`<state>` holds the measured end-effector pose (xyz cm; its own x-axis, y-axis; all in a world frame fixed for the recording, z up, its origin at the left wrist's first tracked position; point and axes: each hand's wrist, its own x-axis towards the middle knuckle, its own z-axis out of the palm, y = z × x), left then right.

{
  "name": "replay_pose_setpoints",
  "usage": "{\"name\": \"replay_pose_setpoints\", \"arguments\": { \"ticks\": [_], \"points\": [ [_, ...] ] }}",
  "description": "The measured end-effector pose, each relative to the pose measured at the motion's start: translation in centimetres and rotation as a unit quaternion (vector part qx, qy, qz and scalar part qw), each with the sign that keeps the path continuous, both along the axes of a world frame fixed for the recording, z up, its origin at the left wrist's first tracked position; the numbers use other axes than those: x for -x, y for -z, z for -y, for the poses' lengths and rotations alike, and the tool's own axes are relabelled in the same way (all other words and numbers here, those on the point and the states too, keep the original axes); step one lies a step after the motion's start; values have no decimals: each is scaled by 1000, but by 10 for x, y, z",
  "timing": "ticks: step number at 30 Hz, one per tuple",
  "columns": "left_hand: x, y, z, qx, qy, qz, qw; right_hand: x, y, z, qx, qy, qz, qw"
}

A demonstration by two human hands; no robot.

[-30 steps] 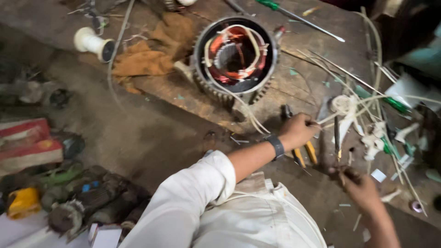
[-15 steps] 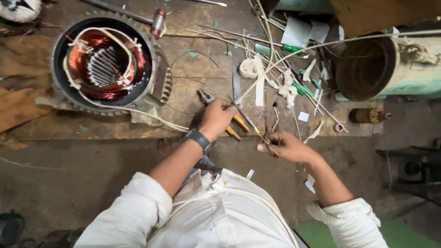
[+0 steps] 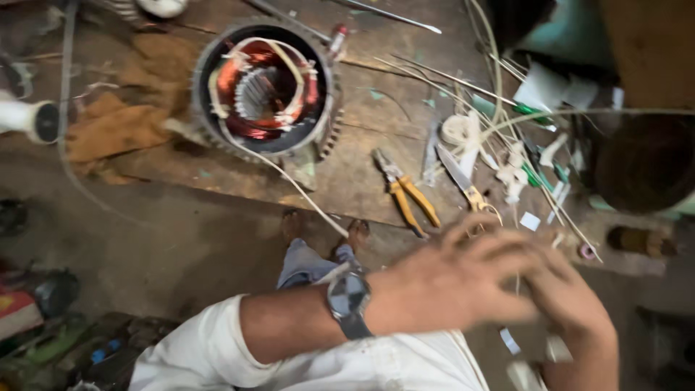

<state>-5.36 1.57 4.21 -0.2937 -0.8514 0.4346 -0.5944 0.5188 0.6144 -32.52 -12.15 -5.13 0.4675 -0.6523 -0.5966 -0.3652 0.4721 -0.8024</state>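
A worn wooden desk (image 3: 362,156) sits low over a dusty floor, littered with wire offcuts and scraps of white tape. In the head view, the left hand (image 3: 456,279), a watch (image 3: 347,304) on its wrist, crosses over the right hand (image 3: 572,300) at about five o'clock in the frame; both are smeared by motion, so I cannot tell whether their fingers are apart or closed on something small between them. Judging by that, the step in hand looks like working a short piece at the desk's near edge, and the next move would call for a steady grip before reaching for a tool. Nearest, at twelve o'clock from the hands, lie yellow-handled pliers (image 3: 405,192), long axis running from eleven to five, jaws pointing up-left toward the motor stator (image 3: 264,90) with its copper windings. Just beside them, at two o'clock, lie scissors (image 3: 463,181), blades pointing up-left too.
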Motion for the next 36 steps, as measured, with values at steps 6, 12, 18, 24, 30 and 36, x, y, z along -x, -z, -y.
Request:
{"name": "replay_pose_setpoints", "arguments": {
  "ticks": [6,12,18,24,30,36],
  "points": [
    [-15,-28,-24,73,16,15,997,24,-1,-69,246,-108,242,932],
    [-109,-8,-54,-3,-135,234,963,-3,-36,-65,-31,70,306,949],
    [-126,7,-68,-270,-7,194,943,-49,-66,-83,113,95,221,964],
    [-109,-10,-59,-35,-71,-43,996,-107,-77,-95,225,103,234,940],
    [-98,-24,-56,-5,-149,-92,985,-151,-75,-105,250,74,328,908],
    [-101,-27,-63,1,-152,-91,984,-165,-82,-109,230,68,331,913]
  ]
}}
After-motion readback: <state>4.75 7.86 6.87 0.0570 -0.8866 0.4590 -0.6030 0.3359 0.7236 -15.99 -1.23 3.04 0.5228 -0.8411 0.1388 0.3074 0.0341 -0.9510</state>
